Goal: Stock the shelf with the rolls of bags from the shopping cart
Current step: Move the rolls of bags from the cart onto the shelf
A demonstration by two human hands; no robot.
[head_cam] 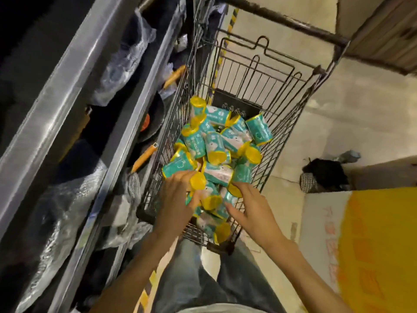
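Forearms, lower centre, reach into shopping cart (282,91). Left hand (178,199): fingers curled round one yellow-capped roll (198,180). Right hand (250,208): fingers spread, resting on heaped rolls of bags (216,141), gripping nothing clearly. Step judged: pick-up; next, lift clear of wire rim toward shelf (74,105), frame left, already crowded with wrapped pans.

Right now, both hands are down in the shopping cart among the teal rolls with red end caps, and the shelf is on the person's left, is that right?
Not quite: the end caps are yellow, not red. The head view shows both the left hand and the right hand in the shopping cart among the teal rolls, with the shelf on the person's left.
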